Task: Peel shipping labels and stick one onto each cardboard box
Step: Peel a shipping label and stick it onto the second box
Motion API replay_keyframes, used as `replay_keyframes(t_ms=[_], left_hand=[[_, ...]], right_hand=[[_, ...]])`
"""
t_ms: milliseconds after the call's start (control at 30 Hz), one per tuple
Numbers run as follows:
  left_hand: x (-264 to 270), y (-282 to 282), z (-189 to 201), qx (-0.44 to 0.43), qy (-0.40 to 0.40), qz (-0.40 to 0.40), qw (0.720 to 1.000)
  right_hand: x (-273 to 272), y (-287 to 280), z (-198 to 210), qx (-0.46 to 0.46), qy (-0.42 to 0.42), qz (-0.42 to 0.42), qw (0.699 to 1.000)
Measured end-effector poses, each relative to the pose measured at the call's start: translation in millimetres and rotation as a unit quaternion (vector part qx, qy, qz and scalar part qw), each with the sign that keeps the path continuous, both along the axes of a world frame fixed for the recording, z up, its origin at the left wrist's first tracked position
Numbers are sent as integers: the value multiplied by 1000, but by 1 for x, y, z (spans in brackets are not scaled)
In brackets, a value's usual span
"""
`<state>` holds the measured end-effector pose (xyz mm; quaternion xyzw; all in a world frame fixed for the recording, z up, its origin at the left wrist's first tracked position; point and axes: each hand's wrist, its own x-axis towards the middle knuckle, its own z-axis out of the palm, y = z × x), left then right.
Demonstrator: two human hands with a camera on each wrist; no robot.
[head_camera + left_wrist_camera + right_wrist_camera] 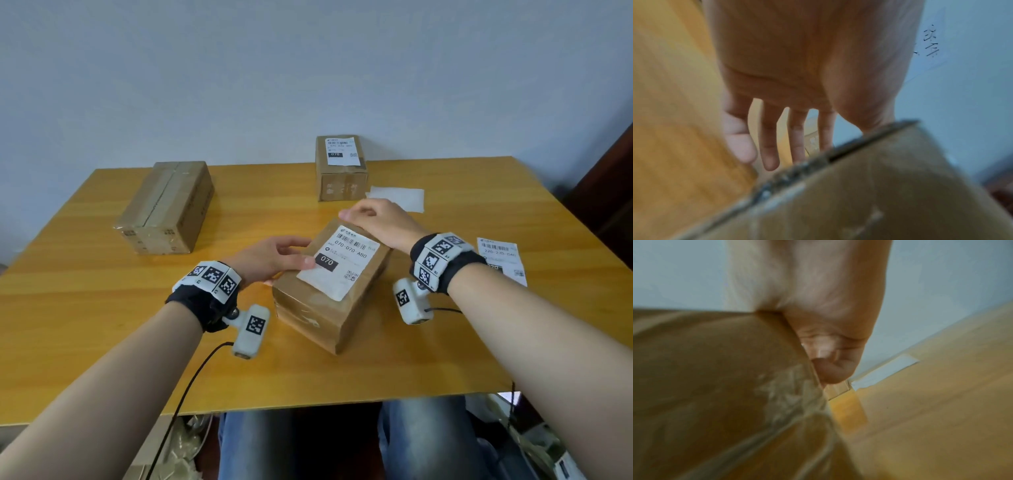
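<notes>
A brown cardboard box [329, 308] lies at an angle in the middle of the table, with a white shipping label [339, 262] stuck on its top face. My left hand [291, 257] is at the box's left side, thumb lying flat on the label's left edge. Its fingers [768, 152] stretch out straight beside the box wall [879, 194]. My right hand [370, 219] curls over the box's far end. The right wrist view shows its fingers [830, 371] wrapped round the far edge of the box [715, 378].
A smaller labelled box [340, 171] stands at the back. A larger taped box [168, 205] without a label lies at the left. An empty white backing sheet [399, 198] lies behind my right hand, and a printed label sheet [501, 260] at the right. The table's front edge [274, 407] is close to my lap.
</notes>
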<state>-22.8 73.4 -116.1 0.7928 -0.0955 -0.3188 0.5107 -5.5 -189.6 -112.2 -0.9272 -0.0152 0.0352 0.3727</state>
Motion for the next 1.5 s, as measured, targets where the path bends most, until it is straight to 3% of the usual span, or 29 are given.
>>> replay_keyframes(t_ms=[100,200,300,467,533,633,733,800,933,1100,1267,1500], left_hand=[[2,9,8,72,-90,18,993],[4,21,17,154,-198,19,968],[6,37,25,164,-231,80,955],[7,56,35,127,-285,253,916],[6,59,33,118,-265,296,910],[-1,54,29,122,-164,306,930],[-11,36,22,40,-28,270,962],[-17,23,18,25,10,222,975],[-18,11,10,68,-12,194,978],[-19,1,7,83,25,145,986],[-23,-16,13,95,35,108,989],[-24,-27,15,96,40,100,989]], right_hand=[[-7,3,0,29,18,90,995],[-12,9,0,27,39,135,990],[-16,17,4,26,43,92,995],[-24,28,6,93,82,-38,992],[-30,34,6,98,85,-73,989],[-37,40,8,64,76,-78,992],[-42,43,13,44,70,-59,995],[-44,44,17,54,84,-23,995],[-45,39,24,21,63,-3,998],[-30,28,23,-127,-132,-72,980],[-16,49,19,-215,-89,20,972],[-6,73,2,-297,-61,29,952]])
